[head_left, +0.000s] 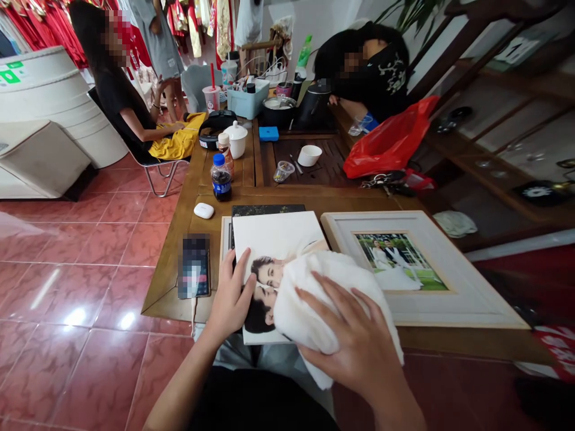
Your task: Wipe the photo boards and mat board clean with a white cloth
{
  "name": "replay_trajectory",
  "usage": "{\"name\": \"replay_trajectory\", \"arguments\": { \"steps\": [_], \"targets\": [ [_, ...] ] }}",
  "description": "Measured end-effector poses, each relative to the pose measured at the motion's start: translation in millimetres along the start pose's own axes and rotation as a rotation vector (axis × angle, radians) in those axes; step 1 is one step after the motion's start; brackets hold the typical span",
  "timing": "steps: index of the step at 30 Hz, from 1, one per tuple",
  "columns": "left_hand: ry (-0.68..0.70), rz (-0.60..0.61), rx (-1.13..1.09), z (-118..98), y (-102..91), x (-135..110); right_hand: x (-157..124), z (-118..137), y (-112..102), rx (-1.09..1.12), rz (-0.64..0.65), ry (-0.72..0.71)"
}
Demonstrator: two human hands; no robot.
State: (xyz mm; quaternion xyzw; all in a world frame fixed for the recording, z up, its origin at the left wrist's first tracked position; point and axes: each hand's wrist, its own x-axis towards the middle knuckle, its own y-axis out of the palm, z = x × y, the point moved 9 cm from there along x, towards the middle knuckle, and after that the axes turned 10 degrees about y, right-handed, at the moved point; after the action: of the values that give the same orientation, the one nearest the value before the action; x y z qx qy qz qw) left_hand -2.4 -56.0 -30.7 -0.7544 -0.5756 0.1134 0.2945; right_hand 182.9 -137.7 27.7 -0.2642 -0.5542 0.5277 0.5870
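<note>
A canvas-like photo print (278,230) shows two faces and lies at the table's near edge, on top of a dark album-like item (268,209). My left hand (231,299) holds the print's left edge, its thumb and index finger on the picture side. Under my right hand (350,323) is a bunched white cloth (296,269), pressed onto the print and covering its right part. The fingers of this hand are spread over the cloth and hold it. To the right lies a framed wedding photo (404,260) with a wide pale mat.
A phone (194,266) with a cable and a white earbud case (203,211) lie left of the print. Beyond stand a blue-capped bottle (221,178), a white lidded cup (236,139) and a red plastic bag (390,140). Two people sit at the table; another stands behind.
</note>
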Motion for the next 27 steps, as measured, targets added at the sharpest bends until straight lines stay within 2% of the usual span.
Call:
{"name": "replay_trajectory", "arguments": {
  "steps": [4, 12, 15, 18, 23, 27],
  "targets": [
    [0.021, -0.002, 0.003, -2, -0.6, 0, 0, -13, -5, -0.039, -0.041, 0.060],
    [0.014, -0.012, 0.001, -3, -1.9, 1, 5, 40, 10, 0.075, 0.040, -0.085],
    [0.017, -0.008, 0.003, -3, -1.6, 1, 6, 46, 10, 0.079, 0.038, -0.112],
    [0.007, -0.003, 0.009, -1, -1.6, 0, 7, 33, 7, 0.078, 0.035, -0.070],
    [0.021, 0.002, 0.011, -2, -1.3, 0, 7, -11, -3, -0.013, -0.061, 0.114],
    [0.027, -0.002, 0.014, -2, -1.1, 0, 8, -15, -4, -0.054, -0.085, 0.128]
  ]
}}
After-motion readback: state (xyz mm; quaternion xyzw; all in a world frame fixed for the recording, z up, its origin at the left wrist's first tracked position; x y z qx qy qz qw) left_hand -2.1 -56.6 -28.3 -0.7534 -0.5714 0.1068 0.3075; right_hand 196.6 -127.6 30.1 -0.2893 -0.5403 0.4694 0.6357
